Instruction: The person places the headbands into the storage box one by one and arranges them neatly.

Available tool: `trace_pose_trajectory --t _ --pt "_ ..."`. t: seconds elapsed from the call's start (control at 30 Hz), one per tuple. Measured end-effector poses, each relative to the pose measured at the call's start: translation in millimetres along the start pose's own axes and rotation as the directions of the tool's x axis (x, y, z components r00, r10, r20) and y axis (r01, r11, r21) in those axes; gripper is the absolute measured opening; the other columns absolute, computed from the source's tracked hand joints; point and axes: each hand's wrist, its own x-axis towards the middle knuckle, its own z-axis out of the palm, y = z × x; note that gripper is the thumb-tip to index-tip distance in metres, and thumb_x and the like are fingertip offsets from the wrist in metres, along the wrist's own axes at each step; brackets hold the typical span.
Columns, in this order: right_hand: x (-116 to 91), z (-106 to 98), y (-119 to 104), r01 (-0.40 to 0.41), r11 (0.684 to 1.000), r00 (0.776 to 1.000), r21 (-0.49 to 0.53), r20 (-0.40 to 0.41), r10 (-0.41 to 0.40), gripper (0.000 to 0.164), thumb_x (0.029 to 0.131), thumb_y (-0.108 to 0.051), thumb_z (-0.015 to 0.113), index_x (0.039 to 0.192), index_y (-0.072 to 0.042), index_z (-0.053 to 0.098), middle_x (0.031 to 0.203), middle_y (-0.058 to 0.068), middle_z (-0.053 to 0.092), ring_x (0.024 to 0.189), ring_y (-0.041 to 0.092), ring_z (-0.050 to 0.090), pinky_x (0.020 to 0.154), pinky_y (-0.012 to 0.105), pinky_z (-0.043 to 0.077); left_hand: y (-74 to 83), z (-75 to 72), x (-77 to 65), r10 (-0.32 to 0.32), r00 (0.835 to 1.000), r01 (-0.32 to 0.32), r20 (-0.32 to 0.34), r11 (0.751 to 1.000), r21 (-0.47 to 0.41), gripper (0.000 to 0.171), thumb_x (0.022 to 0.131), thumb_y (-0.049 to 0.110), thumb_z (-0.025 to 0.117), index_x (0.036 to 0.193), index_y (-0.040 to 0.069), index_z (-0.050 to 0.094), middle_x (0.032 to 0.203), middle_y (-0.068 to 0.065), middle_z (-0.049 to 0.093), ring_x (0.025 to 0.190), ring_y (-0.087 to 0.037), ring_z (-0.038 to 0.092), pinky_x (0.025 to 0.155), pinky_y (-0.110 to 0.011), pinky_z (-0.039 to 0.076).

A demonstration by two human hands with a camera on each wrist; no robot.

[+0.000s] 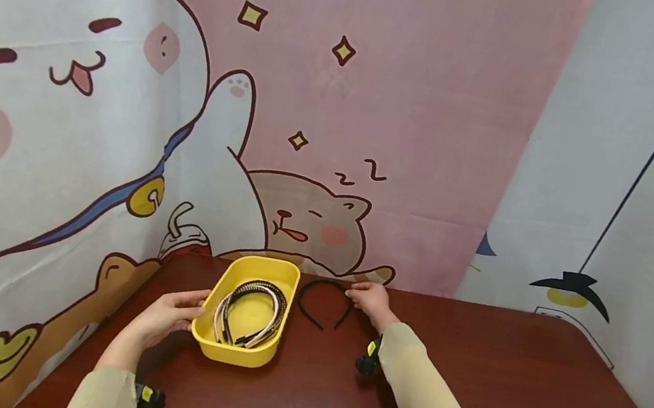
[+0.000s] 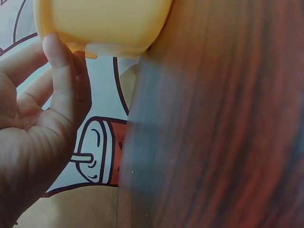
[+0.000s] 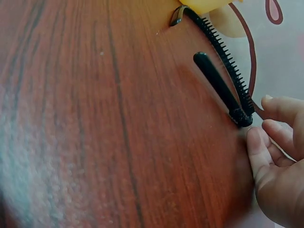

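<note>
A yellow plastic basket (image 1: pixel 270 360) stands on the table, several hairbands (image 1: pixel 255 286) looped together inside it, some black and a pale pink one. My left hand (image 1: pixel 167 314) holds the basket by its left rim; in the left wrist view a fingertip lies against its yellow wall (image 2: pixel 104 28). Right of the basket, a black hairband (image 1: pixel 305 307) with small comb teeth lies on the table, its ends toward me. Fingertips of my right hand (image 1: pixel 372 302) are right at this hairband's right side. In the right wrist view, its thumb and fingers are spread beside the band (image 3: pixel 221 88).
The dark red wooden table (image 1: pixel 465 384) extends to both sides. Behind it hangs a pink and white cloth backdrop (image 1: pixel 424 141) with cartoon animals, meeting the table's back edge. Black wrist cameras (image 1: pixel 366 359) are strapped below both wrists.
</note>
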Motion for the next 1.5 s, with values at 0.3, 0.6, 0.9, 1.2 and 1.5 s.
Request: trace_pose_trajectory --t 0.3,0.6,0.9,1.2,1.5 --pt "-6 2 3 0.027 0.990 0.999 -0.138 -0.026 -0.031 0.032 0.080 -0.015 0.077 0.106 0.003 0.072 0.102 0.017 0.068 0.072 0.018 0.066 0.070 0.032 0.052 0.6 0.1 -3.2 -0.020 1.000 0.020 -0.007 1.000 0.010 0.058 0.096 0.009 0.059 0.145 -0.010 0.034 0.115 -0.021 0.054 0.085 -0.020 0.062 0.073 -0.031 0.055" --pt "-2 3 -2 0.034 0.965 0.999 -0.259 -0.026 -0.042 0.031 0.079 -0.015 0.078 0.104 0.002 0.074 0.090 0.013 0.071 0.079 0.025 0.065 0.070 0.034 0.051 -2.0 -0.3 1.0 -0.006 1.000 0.006 0.003 1.000 0.014 0.058 0.096 0.008 0.059 0.145 -0.010 0.033 0.114 -0.019 0.054 0.086 -0.020 0.063 0.073 -0.030 0.055" --pt "-7 5 -7 0.038 0.943 0.999 -0.331 -0.018 -0.046 0.026 0.080 -0.016 0.077 0.100 0.001 0.076 0.107 0.016 0.069 0.105 0.035 0.059 0.088 0.043 0.049 -2.3 -0.8 0.9 -0.004 1.000 0.004 -0.001 1.000 0.015 0.058 0.096 0.009 0.059 0.145 -0.010 0.034 0.116 -0.021 0.054 0.085 -0.019 0.063 0.073 -0.030 0.055" --pt "-9 5 -5 0.061 0.936 0.995 -0.346 -0.051 -0.084 0.016 0.079 -0.018 0.079 0.084 -0.003 0.079 0.090 0.009 0.073 0.093 0.030 0.063 0.080 0.039 0.050 -1.2 0.8 2.1 -0.011 1.000 0.011 -0.008 1.000 0.009 0.058 0.095 0.008 0.060 0.144 -0.010 0.035 0.115 -0.021 0.055 0.085 -0.020 0.063 0.073 -0.030 0.055" --pt "-12 3 -5 0.008 0.974 0.999 -0.228 -0.051 -0.020 0.014 0.080 -0.014 0.076 0.085 -0.001 0.077 0.090 0.008 0.071 0.090 0.027 0.062 0.082 0.040 0.049 -1.9 -0.2 2.1 -0.007 1.000 0.007 -0.005 1.000 0.005 0.058 0.096 0.007 0.059 0.145 -0.010 0.034 0.113 -0.018 0.055 0.083 -0.018 0.063 0.072 -0.030 0.055"
